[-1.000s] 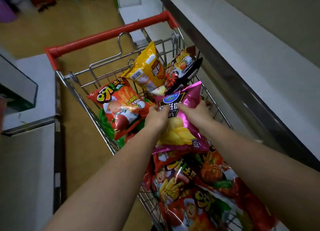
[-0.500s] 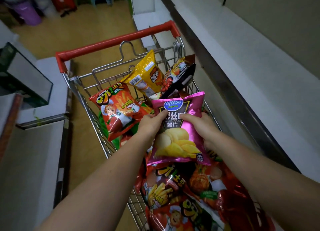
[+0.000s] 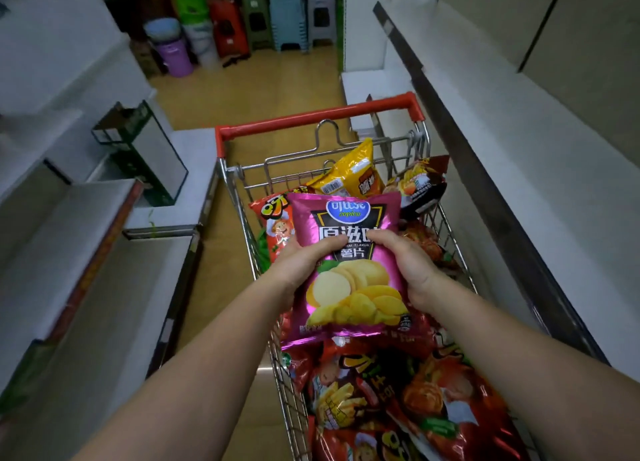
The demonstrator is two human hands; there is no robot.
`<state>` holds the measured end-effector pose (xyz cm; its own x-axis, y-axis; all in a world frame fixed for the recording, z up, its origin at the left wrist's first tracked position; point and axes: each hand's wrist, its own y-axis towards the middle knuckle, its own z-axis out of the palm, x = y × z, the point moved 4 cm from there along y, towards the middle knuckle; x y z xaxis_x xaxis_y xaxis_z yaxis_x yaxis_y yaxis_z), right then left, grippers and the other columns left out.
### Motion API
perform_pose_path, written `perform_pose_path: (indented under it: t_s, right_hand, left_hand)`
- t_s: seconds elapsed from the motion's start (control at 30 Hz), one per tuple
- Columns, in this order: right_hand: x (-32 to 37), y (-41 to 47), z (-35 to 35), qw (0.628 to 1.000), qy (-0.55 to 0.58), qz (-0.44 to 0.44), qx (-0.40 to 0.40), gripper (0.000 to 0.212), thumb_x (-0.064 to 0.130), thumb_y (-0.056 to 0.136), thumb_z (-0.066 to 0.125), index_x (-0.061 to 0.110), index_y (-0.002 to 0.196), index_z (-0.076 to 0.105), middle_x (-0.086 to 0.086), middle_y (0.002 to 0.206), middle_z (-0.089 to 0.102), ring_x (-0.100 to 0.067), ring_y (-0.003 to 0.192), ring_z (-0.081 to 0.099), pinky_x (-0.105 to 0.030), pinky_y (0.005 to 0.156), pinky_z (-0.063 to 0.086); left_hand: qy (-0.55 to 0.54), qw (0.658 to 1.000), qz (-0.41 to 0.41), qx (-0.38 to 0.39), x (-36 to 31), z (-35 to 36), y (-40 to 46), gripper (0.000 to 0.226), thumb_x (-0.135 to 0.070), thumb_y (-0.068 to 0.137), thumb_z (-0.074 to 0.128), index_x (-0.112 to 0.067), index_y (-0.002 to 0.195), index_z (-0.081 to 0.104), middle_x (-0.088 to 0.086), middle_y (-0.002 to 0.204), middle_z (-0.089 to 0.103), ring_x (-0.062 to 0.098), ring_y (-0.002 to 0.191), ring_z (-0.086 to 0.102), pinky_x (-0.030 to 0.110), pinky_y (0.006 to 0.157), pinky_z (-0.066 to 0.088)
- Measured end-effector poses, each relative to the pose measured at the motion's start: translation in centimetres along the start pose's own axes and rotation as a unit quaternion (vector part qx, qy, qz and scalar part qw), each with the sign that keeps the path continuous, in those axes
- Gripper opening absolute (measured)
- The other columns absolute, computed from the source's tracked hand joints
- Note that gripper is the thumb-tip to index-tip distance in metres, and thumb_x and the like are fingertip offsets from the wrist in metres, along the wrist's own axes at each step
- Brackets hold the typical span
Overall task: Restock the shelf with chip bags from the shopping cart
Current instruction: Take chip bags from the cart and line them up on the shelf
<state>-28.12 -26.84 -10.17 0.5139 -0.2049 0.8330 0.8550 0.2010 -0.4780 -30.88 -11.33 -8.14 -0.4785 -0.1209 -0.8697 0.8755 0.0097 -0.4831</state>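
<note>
A pink chip bag (image 3: pixel 349 270) with potato slices printed on it is held upright above the shopping cart (image 3: pixel 239 201). My left hand (image 3: pixel 304 259) grips its left edge and my right hand (image 3: pixel 408 263) grips its right edge, thumbs on the front. Below and behind it the cart holds several more bags: a yellow bag (image 3: pixel 353 173), a dark bag (image 3: pixel 420 187), an orange-red bag (image 3: pixel 273 225) and red bags (image 3: pixel 398 401) near me. The white shelf (image 3: pixel 519 155) runs along the right of the cart.
The cart's red handle (image 3: pixel 318 114) is at its far end. White shelving (image 3: pixel 69 270) and a glass-sided box (image 3: pixel 145 152) stand on the left. Buckets and stacked plastic stools (image 3: pixel 242 24) fill the far end of the tan floor aisle.
Both hands have lifted the pink bag up out of the pile and toward me, turning it upright. The view has tilted up, showing more of the aisle.
</note>
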Motion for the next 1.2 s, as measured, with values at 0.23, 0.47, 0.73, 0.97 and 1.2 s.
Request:
perform_pose_path:
  t_s: [0.23, 0.47, 0.73, 0.97, 1.2]
  right_hand:
    - [1.0, 2.7, 6.4, 0.987, -0.150, -0.029, 0.054, 0.033, 0.042, 0.089, 0.056, 0.021, 0.113, 0.061, -0.003, 0.113, 0.067, -0.018, 0.098, 0.063, -0.028, 0.080, 0.052]
    - [2.6, 7.8, 9.1, 0.923, -0.369, -0.086, -0.069, 0.063, 0.040, 0.087, 0.061, 0.011, 0.139, 0.041, -0.008, 0.138, 0.048, -0.026, 0.124, 0.047, -0.034, 0.096, 0.038]
    - [1.5, 12.3, 9.6, 0.903, -0.424, -0.004, -0.068, 0.079, 0.048, 0.080, 0.066, 0.010, 0.142, 0.034, -0.011, 0.141, 0.045, -0.030, 0.125, 0.045, -0.039, 0.098, 0.038]
    - [0.1, 13.2, 9.7, 0.940, -0.315, 0.125, -0.031, 0.066, 0.036, 0.072, 0.077, 0.006, 0.125, 0.051, -0.012, 0.099, 0.066, -0.025, 0.075, 0.064, -0.031, 0.064, 0.050]
    - [0.9, 10.9, 10.1, 0.939, -0.329, 0.100, -0.022, 0.050, 0.026, 0.070, 0.080, 0.008, 0.111, 0.058, -0.010, 0.088, 0.068, -0.023, 0.070, 0.065, -0.029, 0.062, 0.051]
  left_hand:
    - [-0.074, 0.990, 0.028, -0.116, -1.7, -7.6, -0.8, 0.047, -0.020, 0.072, 0.079, -0.013, 0.115, 0.060, 0.012, 0.095, 0.073, 0.023, 0.070, 0.072, 0.030, 0.058, 0.057]
    - [-0.097, 0.976, 0.065, -0.185, -3.4, -14.1, 0.9, 0.051, -0.020, 0.073, 0.077, -0.013, 0.119, 0.059, 0.010, 0.099, 0.073, 0.024, 0.078, 0.072, 0.031, 0.061, 0.057]
    - [-0.077, 0.981, 0.060, -0.168, -3.3, -16.7, 4.4, 0.050, -0.018, 0.074, 0.077, -0.012, 0.120, 0.058, 0.009, 0.102, 0.073, 0.024, 0.082, 0.072, 0.033, 0.068, 0.058]
    - [-0.072, 0.987, 0.025, -0.141, -2.5, -18.0, 5.8, 0.054, -0.024, 0.072, 0.078, -0.012, 0.121, 0.059, 0.009, 0.098, 0.074, 0.025, 0.080, 0.072, 0.033, 0.067, 0.057]
    - [-0.054, 0.993, 0.023, -0.100, -4.1, -17.4, 4.9, 0.056, -0.024, 0.071, 0.078, -0.015, 0.121, 0.055, 0.008, 0.096, 0.074, 0.023, 0.074, 0.072, 0.032, 0.063, 0.057]
